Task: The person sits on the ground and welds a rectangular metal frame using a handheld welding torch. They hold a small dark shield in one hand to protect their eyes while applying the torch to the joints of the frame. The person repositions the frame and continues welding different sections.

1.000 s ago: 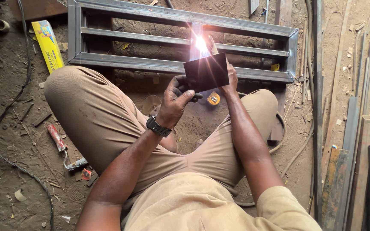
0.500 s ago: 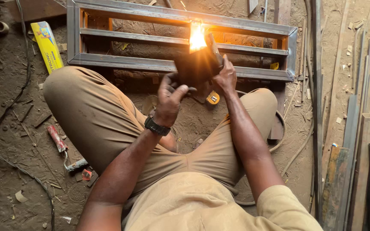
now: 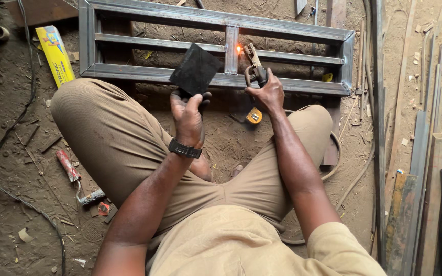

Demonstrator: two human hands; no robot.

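Observation:
I squat over a grey steel frame (image 3: 282, 31) lying on the dirt floor. My left hand (image 3: 188, 112), with a black watch on the wrist, holds a dark square shield plate (image 3: 195, 69) tilted off to the left of the weld. My right hand (image 3: 267, 92) grips a welding electrode holder (image 3: 254, 64) whose tip rests at the frame's short upright bar (image 3: 230, 48). A small orange glow (image 3: 239, 49) remains at that joint. A yellow tape measure (image 3: 253, 116) lies on the ground just below my right hand.
A yellow box (image 3: 56, 53) lies left of the frame. A red-handled hammer (image 3: 75, 176) sits on the floor by my left knee. Black cables (image 3: 24, 115) run along the left. Metal bars and strips (image 3: 425, 153) are stacked on the right.
The bright welding arc has died down to a small glow. My left hand moved the shield plate down and left, off the weld, uncovering the holder in my right hand.

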